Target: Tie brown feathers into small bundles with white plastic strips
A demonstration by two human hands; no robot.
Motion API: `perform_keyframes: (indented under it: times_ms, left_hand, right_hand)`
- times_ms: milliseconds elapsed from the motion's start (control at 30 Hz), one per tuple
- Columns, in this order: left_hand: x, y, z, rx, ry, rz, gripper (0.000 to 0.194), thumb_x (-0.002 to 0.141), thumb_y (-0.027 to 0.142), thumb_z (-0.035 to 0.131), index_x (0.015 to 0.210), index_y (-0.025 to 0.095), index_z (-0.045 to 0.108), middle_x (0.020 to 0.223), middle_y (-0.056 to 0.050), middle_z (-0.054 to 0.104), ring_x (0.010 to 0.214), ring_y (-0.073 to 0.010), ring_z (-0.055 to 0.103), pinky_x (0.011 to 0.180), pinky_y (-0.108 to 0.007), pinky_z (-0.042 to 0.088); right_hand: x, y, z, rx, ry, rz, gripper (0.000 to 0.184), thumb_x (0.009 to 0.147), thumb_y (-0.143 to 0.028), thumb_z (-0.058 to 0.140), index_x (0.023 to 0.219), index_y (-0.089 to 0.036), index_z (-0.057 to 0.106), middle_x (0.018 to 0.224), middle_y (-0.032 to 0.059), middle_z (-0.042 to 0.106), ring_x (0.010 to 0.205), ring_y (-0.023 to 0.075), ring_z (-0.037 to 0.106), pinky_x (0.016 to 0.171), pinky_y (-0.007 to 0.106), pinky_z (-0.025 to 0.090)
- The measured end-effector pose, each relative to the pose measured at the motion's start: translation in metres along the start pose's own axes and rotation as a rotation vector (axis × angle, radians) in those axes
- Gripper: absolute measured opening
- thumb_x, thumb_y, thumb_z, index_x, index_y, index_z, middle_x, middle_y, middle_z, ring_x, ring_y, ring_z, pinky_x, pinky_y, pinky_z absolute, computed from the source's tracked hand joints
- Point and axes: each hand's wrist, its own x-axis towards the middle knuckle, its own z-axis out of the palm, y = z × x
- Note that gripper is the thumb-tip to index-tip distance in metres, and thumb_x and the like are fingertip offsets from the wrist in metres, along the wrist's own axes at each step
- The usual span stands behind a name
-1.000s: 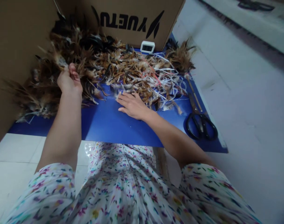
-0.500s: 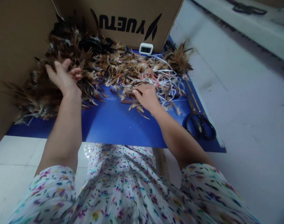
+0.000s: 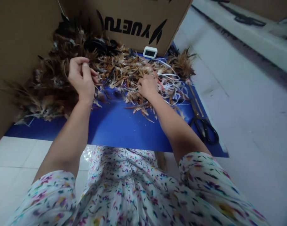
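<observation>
A brown cardboard box wall with inverted black lettering point(image 3: 129, 28) stands along the far side of the blue-topped bench point(image 3: 124, 125), behind a small white rounded-corner digital device point(image 3: 150, 52). Black-handled metal scissors point(image 3: 204, 130) lie at the right edge beside a thin tan stick point(image 3: 195, 100), handles toward the wearer and blades pointing away. White and red plastic strips point(image 3: 173, 83) tangle right of the loose brown, cream and black feathers point(image 3: 122, 67). These spread across the bench, their long axes mixed; several near the right hand point(image 3: 148, 86) point toward the near edge. That hand presses into them, fingers curled; its grip is unclear. The left hand point(image 3: 83, 77), loosely curled, is above the darker feathers at left; whether it pinches any cannot be told.
</observation>
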Motion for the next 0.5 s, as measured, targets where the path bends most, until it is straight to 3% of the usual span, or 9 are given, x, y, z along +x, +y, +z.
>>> perform_keyframes:
  times_ms: [100, 233, 333, 500]
  left_hand:
    - [-0.01, -0.004, 0.005, 0.049, -0.123, -0.02, 0.017, 0.102, 0.01, 0.046, 0.096, 0.022, 0.057, 0.058, 0.011, 0.058, 0.044, -0.003, 0.044, 0.047, -0.023, 0.034]
    - [-0.02, -0.01, 0.011, 0.07, -0.24, -0.051, 0.009, 0.098, 0.032, 0.059, 0.096, 0.025, 0.063, 0.063, 0.007, 0.061, 0.048, -0.0055, 0.047, 0.05, -0.023, 0.035]
    - [-0.025, -0.015, 0.013, 0.066, -0.317, -0.113, 0.014, 0.091, 0.037, 0.066, 0.095, 0.024, 0.066, 0.068, 0.004, 0.063, 0.055, -0.0078, 0.056, 0.052, -0.021, 0.037]
    - [-0.034, -0.027, 0.018, 0.094, -0.443, -0.131, 0.012, 0.087, 0.025, 0.064, 0.096, 0.022, 0.072, 0.075, 0.001, 0.068, 0.059, -0.0097, 0.061, 0.059, -0.019, 0.041]
  right_hand:
    - [0.005, 0.007, 0.0, 0.085, 0.01, 0.055, 0.022, 0.089, -0.01, 0.051, 0.091, -0.012, 0.072, 0.113, 0.0192, 0.069, 0.116, 0.0375, 0.061, 0.103, 0.059, 0.044]
    - [0.01, 0.024, -0.003, 0.414, 0.139, 0.079, 0.013, 0.085, -0.013, 0.056, 0.082, -0.018, 0.068, 0.09, 0.0069, 0.071, 0.091, 0.023, 0.065, 0.093, 0.043, 0.051]
    - [0.012, 0.036, -0.003, 0.532, 0.179, 0.131, 0.012, 0.084, -0.012, 0.057, 0.078, -0.019, 0.065, 0.079, 0.0025, 0.066, 0.084, 0.0205, 0.063, 0.09, 0.041, 0.051]
    - [0.006, 0.045, -0.002, 0.67, 0.15, 0.161, 0.008, 0.089, -0.027, 0.061, 0.084, -0.021, 0.064, 0.081, 0.0029, 0.064, 0.09, 0.0236, 0.065, 0.089, 0.046, 0.053]
